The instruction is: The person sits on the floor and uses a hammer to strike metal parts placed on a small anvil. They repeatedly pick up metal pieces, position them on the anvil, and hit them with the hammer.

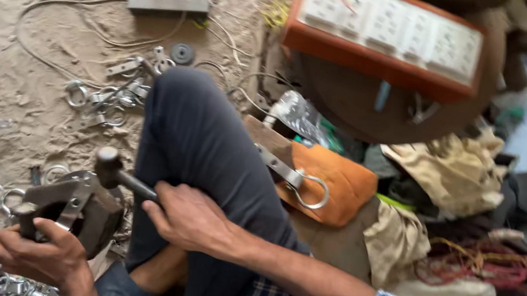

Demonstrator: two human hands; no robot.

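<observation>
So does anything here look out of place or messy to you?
One metal strap with a ring lies apart on an orange cloth, away from the heap of similar pieces on the sandy floor. Loose wires tangle at the right. The right hand grips a hammer; the left hand steadies a block.

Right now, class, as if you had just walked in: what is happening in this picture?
A person sits on sandy ground, one knee raised. The right hand grips a hammer by its handle. The left hand steadies a flat metal strip on a dark iron block; the hammer head is just above it. Loose metal rings and clasps lie scattered around. One finished ring clasp rests on an orange cloth.
</observation>
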